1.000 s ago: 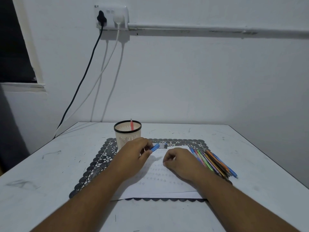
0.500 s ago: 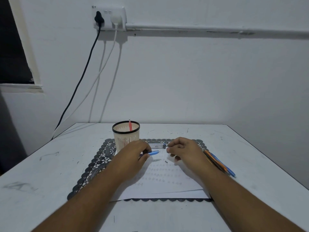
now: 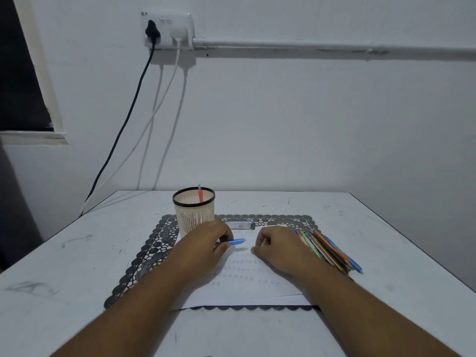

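Note:
My left hand (image 3: 206, 247) grips a blue pen (image 3: 236, 241) whose tip points right over a white sheet of paper (image 3: 244, 289). My right hand (image 3: 277, 249) rests on the sheet with its fingers curled and thumb against forefinger; nothing shows between them. A small clear case (image 3: 240, 224) lies just beyond both hands, apart from them. Touching the right wrist's outer side is a bundle of coloured pens (image 3: 328, 249).
A cream pen cup with a black rim (image 3: 193, 215) holds a red pen (image 3: 200, 194) behind my left hand. The paper lies on a black lace placemat (image 3: 144, 261) on a white table (image 3: 386, 253). Cables (image 3: 121, 130) hang from a wall socket.
My right hand reached forward to the clear case half a second ago and has drawn back onto the paper. The left hand lowered the blue pen slightly.

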Action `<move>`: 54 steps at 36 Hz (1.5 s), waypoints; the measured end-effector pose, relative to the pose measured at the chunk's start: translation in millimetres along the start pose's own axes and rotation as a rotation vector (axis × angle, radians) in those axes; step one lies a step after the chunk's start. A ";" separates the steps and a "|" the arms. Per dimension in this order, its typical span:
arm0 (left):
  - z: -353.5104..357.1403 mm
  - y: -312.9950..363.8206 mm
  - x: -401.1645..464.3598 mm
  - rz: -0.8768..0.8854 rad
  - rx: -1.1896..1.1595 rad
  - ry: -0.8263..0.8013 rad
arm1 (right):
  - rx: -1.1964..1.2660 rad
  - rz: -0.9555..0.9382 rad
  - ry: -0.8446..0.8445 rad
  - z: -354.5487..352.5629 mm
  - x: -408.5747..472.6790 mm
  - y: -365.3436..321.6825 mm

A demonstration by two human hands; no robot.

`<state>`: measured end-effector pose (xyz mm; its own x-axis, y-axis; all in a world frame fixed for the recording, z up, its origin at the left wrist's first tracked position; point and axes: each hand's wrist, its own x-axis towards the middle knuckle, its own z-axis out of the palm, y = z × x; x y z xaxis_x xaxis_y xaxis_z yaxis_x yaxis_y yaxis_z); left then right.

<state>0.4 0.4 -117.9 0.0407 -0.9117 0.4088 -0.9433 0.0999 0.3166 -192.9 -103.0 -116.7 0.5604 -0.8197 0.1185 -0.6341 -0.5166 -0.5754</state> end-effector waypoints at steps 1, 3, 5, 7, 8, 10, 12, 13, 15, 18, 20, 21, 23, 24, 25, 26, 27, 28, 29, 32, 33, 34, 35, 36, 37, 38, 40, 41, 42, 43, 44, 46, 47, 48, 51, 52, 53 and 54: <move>-0.1 0.5 -0.1 0.000 0.003 -0.004 | -0.027 -0.010 -0.006 1.9 1.6 -1.4; 0.0 1.9 -0.4 -0.009 0.008 -0.006 | -0.076 -0.027 -0.013 4.3 4.0 -3.2; -0.2 2.2 -0.8 -0.017 0.007 -0.005 | -0.076 -0.028 -0.011 4.3 4.5 -2.5; -0.3 2.7 -0.9 -0.017 0.002 -0.006 | -0.010 -0.034 0.014 1.7 2.3 0.2; -0.3 3.0 -0.9 -0.017 -0.002 -0.006 | 0.083 -0.028 0.034 0.6 0.9 1.4; 0.2 3.7 -0.9 -0.015 -0.010 -0.003 | 0.404 0.020 0.052 0.9 -0.9 2.8; 1.7 4.1 -0.9 -0.010 -0.018 0.000 | 0.681 0.074 0.044 2.5 -0.8 3.9; 2.6 4.3 -0.8 -0.009 -0.018 -0.005 | 0.737 0.089 0.038 3.3 0.1 4.8; 3.7 3.8 -0.8 -0.012 -0.018 -0.016 | 0.778 0.107 0.025 5.2 1.5 5.8; 4.3 2.5 -1.3 -0.020 -0.021 -0.012 | 0.798 0.123 -0.005 5.5 1.4 4.9; 5.0 2.3 -2.2 -0.015 -0.017 -0.009 | 0.792 0.115 -0.024 6.1 1.0 4.4; 5.7 1.9 -2.6 -0.014 -0.016 -0.006 | 0.791 0.111 -0.027 6.7 1.5 4.8; 7.3 1.3 -2.4 -0.020 -0.023 0.001 | 0.816 0.100 -0.025 6.5 1.8 5.0; 7.5 1.1 -2.2 -0.024 -0.029 0.006 | 0.836 0.092 -0.026 6.1 1.5 4.7; 7.6 1.2 -2.1 -0.028 -0.033 0.010 | 0.857 0.085 -0.031 6.0 1.2 4.2; 7.6 1.5 -1.8 -0.031 -0.038 0.012 | 0.877 0.082 -0.037 5.9 0.6 3.3; 7.5 1.9 -1.7 -0.029 -0.041 0.013 | 0.893 0.081 -0.041 6.3 0.2 2.8; 7.5 2.7 -1.5 -0.025 -0.042 0.014 | 0.906 0.081 -0.042 6.3 -0.4 2.0; 7.4 3.7 -1.4 -0.021 -0.040 0.015 | 0.914 0.081 -0.039 6.6 -0.7 1.2; 7.2 4.1 -2.0 -0.013 -0.042 0.018 | 0.934 0.084 -0.030 8.5 0.0 -0.5; 6.9 4.2 -2.6 -0.012 -0.047 0.021 | 0.939 0.088 -0.027 8.9 0.3 -0.9; 6.7 4.2 -3.0 -0.013 -0.054 0.025 | 0.945 0.089 -0.026 9.1 0.5 -1.1; 6.1 4.3 -3.4 -0.014 -0.060 0.031 | 0.955 0.087 -0.028 9.0 0.6 -1.3; 5.7 4.8 -3.3 -0.016 -0.064 0.034 | 0.970 0.085 -0.031 9.0 0.5 -1.4; 5.4 5.4 -3.2 -0.017 -0.065 0.035 | 0.985 0.084 -0.034 8.8 0.2 -1.0; 5.2 6.2 -2.9 -0.016 -0.064 0.037 | 0.993 0.083 -0.038 8.4 0.1 -0.9; 4.8 7.2 -2.7 -0.012 -0.062 0.034 | 0.988 0.080 -0.043 8.7 0.0 -1.0; 4.8 7.0 -2.6 -0.010 -0.060 0.031 | 0.981 0.078 -0.042 9.0 0.0 -1.2; 5.0 6.4 -2.6 -0.007 -0.057 0.027 | 0.974 0.078 -0.040 9.5 0.3 -1.3; 5.1 5.7 -2.6 -0.006 -0.055 0.022 | 0.966 0.080 -0.036 10.0 0.7 -1.6; 5.2 5.2 -2.4 -0.008 -0.057 0.017 | 0.959 0.082 -0.031 10.4 1.3 -1.7; 5.1 5.0 -2.4 -0.013 -0.061 0.015 | 0.956 0.085 -0.026 11.2 2.4 -2.0; 4.9 5.1 -2.1 -0.011 -0.062 0.018 | 0.962 0.086 -0.026 11.2 2.8 -1.6; 4.8 5.6 -2.0 -0.009 -0.064 0.022 | 0.970 0.088 -0.027 11.2 3.4 -1.3; 4.6 8.1 -2.1 -0.011 -0.064 0.024 | 0.968 0.091 -0.025 9.8 3.1 -1.0; 4.8 8.3 -1.6 -0.011 -0.063 0.025 | 0.966 0.089 -0.024 9.1 2.9 -1.2; 5.5 8.3 -1.6 -0.011 -0.062 0.027 | 0.968 0.087 -0.025 8.7 2.1 -1.1; 6.1 8.0 -1.6 -0.011 -0.062 0.033 | 0.970 0.083 -0.027 8.1 1.6 -1.2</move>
<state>-9.2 0.2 -121.2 0.0623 -0.8994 0.4328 -0.9207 0.1155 0.3727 -187.0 -101.6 -122.4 0.5531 -0.8323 0.0356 0.0357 -0.0190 -0.9992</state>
